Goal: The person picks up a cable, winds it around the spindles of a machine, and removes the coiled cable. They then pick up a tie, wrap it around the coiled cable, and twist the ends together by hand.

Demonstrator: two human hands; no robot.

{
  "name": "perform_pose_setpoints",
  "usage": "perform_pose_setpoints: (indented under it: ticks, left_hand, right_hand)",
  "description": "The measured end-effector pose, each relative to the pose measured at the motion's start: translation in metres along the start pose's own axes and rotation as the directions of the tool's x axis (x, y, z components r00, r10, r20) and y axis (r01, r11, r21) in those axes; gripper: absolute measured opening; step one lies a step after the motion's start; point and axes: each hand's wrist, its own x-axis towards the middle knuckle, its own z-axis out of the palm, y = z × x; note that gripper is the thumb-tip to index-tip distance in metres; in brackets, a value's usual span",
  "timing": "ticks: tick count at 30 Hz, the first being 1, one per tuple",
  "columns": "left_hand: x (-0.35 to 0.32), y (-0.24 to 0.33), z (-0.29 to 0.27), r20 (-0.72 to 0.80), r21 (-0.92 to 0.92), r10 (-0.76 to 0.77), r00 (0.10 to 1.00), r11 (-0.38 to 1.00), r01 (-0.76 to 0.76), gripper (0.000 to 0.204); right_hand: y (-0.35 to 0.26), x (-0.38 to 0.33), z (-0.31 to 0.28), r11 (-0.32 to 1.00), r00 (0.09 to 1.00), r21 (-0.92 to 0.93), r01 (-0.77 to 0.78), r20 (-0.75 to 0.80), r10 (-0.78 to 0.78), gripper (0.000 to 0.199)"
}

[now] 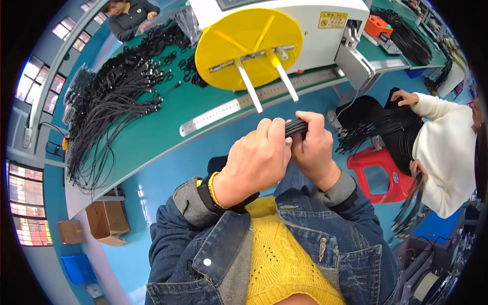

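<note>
Between my two hands is a small coiled bundle of black cable (pixel 296 128), held in front of my chest. My left hand (pixel 254 157) is closed around its left end, and my right hand (pixel 316 147) grips its right end with the thumb on top. Much of the bundle is hidden by my fingers. Just beyond my hands stands a winding machine with a round yellow disc (pixel 223 61). Two bare metal rods (pixel 249 86) stick out from the disc toward me, apart from the bundle.
Black cables (pixel 122 86) lie piled on the green table (pixel 168 112), beside a steel ruler (pixel 211 119) along its edge. A person in white (pixel 442 147) handles cables at right, near a red stool (pixel 373 175). Another person (pixel 132 20) is at far left. Cardboard boxes (pixel 108 221) stand below.
</note>
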Motion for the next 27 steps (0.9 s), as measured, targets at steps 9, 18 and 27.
perform_pose_setpoints:
  ticks: [9,18,27]
  left_hand:
    - [-0.051,-0.101,0.03,0.215,-0.769,-0.364,0.906,0.508,0.387,0.031]
    - [-0.063,-0.106,0.01,0.855,-0.449,-0.198,0.48,0.182,0.875,0.036]
    - [-0.059,-0.099,0.025,0.732,-0.653,-0.356,0.581,-0.124,0.747,0.031]
  right_hand:
    - [0.025,-0.031,0.055,1.0,0.853,0.01,0.018,0.522,-0.021,0.026]
    - [0.021,-0.046,0.085,0.989,0.727,0.143,-0.03,0.682,-0.076,0.037]
    - [0.029,-0.053,0.09,0.996,0.748,0.079,-0.042,0.663,-0.021,0.021]
